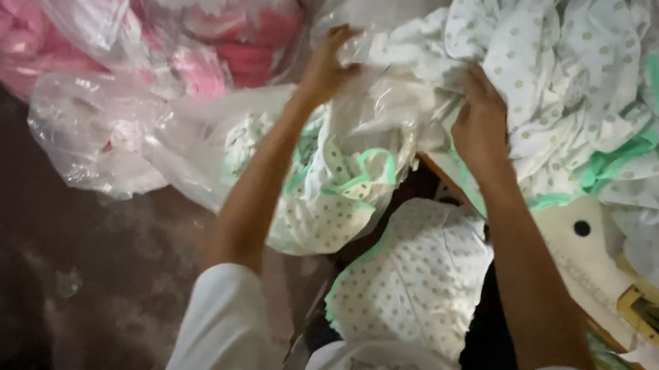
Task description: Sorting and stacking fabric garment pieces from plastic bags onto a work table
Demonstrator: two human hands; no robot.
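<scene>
We reach up toward twelve o'clock with both arms. Our left hand (328, 65) pinches the crinkled rim of a clear bag (371, 107), fingers closed on the plastic near the top centre. Our right hand (481, 124) is at one o'clock from the bag, fingers curled into the heap (573, 80) of white dotted cloth with green trim; it grips a fold there, just where the cloth meets the bag's mouth. The bag hangs between our forearms and already holds more of the same dotted cloth, bulging down toward the centre of the view. Below it, at six o'clock, another dotted piece (418, 274) lies near our lap. At ten o'clock lie bags (118, 12) of pink cloth, touching the clear bag's left flank. At four o'clock a cream board (586, 256) with a round hole pokes out under the heap. The floor (32, 258) at eight o'clock is dark and stained.
</scene>
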